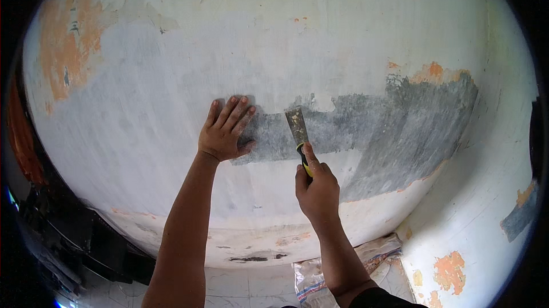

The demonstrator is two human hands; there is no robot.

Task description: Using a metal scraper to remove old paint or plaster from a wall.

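My right hand (318,188) grips the black and yellow handle of a putty knife (297,126), its metal blade spotted with residue. The blade's tip meets the wall (274,63) at the upper edge of a bare grey band (364,123), where the pale paint ends in a ragged line. Flat against the wall, my left hand (225,130) rests with fingers spread at the left end of that band, holding nothing. Pale dust marks its fingertips.
Orange patches show on the wall at upper left (70,46) and on the side wall (449,271) at right. A woven plastic sack (309,280) with debris lies on the tiled floor (227,284) in the corner. Black furniture (81,226) stands at lower left.
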